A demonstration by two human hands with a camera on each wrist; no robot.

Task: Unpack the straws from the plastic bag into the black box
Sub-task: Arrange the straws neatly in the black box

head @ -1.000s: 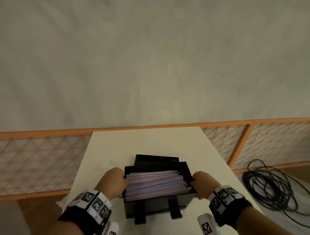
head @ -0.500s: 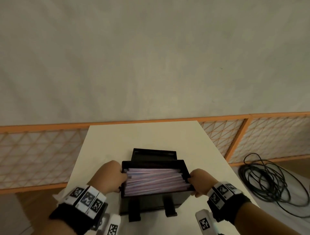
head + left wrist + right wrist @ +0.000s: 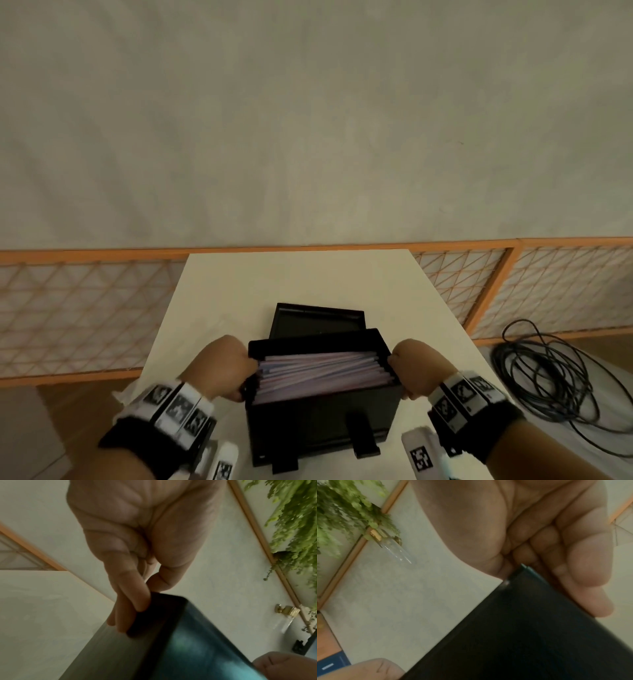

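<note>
A black box (image 3: 322,425) stands on the white table (image 3: 298,277), filled with pink and purple straws (image 3: 322,375) lying lengthwise. My left hand (image 3: 224,371) grips the box's left end wall, fingers (image 3: 137,601) outside and thumb over the rim. My right hand (image 3: 416,368) grips the right end wall, with fingers (image 3: 583,580) curled over its edge. In the wrist views the black box (image 3: 154,649) and its dark side (image 3: 522,635) fill the lower frame. No plastic bag shows clearly.
The box's black lid (image 3: 317,317) lies just behind it. An orange lattice fence (image 3: 75,308) runs behind the table. A coil of black cable (image 3: 551,380) lies on the floor at right. Something white and crumpled (image 3: 123,397) peeks out by the table's left edge.
Both hands stay on the box ends. The box has come slightly nearer and tipped a little toward me, and the view has shifted.
</note>
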